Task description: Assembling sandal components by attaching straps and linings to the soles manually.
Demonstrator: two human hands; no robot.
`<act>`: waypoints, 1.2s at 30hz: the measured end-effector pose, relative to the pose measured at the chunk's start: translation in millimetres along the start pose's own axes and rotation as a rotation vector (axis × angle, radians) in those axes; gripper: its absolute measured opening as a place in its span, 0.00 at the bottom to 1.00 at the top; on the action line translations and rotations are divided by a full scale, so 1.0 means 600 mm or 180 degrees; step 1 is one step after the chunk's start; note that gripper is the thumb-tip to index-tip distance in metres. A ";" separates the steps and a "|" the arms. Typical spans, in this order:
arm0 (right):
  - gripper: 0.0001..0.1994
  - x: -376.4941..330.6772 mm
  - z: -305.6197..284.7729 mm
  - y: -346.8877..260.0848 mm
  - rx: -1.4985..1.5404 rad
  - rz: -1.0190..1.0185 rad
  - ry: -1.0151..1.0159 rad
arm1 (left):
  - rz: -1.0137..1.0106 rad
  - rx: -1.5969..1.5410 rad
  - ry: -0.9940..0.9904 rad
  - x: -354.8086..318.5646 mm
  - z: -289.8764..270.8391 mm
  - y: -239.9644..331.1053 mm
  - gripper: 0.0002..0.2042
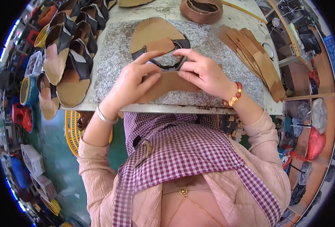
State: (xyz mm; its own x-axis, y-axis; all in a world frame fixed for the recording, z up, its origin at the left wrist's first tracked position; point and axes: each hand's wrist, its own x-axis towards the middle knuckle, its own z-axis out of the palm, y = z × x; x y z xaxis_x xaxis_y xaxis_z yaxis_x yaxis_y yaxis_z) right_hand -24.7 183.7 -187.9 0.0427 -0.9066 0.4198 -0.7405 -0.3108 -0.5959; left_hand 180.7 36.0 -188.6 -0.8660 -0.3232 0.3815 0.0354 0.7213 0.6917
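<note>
Hands (pixel 132 80) pinch a tan, round-toed, black-rimmed shoe upper (pixel 152 32).

1. Two hands (pixel 134 81) are seen.
2. One tan-and-black shoe piece (pixel 152 33) is counted between them.
3. One bangle (pixel 105 117) and one bracelet (pixel 233 100) are worn.
4. At left, at least six dark-sided uppers (pixel 73 90) are gathered.

Green floor (pixel 67 185) beneath a pale worktable (pixel 243 23), brown shelving (pixel 327 80) to the right.
</note>
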 end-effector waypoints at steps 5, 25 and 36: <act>0.07 0.007 -0.007 0.011 -0.0019 0.0017 -0.0100 | -0.0339 -0.0126 -0.0267 0.015 -0.006 -0.011 0.03; 0.04 0.012 0.002 0.039 0.0310 0.0242 -0.0051 | -0.1148 -0.0621 -0.0261 0.027 -0.005 -0.026 0.04; 0.06 0.015 0.016 0.019 -0.0826 0.0231 -0.0170 | -0.0955 -0.0333 -0.0622 0.040 -0.007 -0.010 0.04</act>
State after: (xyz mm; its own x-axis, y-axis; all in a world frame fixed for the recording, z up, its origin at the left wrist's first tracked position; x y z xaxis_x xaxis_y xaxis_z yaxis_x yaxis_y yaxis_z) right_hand -26.3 169.0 -197.7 0.0136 -0.9398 0.3415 -0.8897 -0.1673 -0.4248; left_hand 161.7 21.5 -180.9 -0.9241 -0.3805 0.0349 -0.1925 0.5425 0.8177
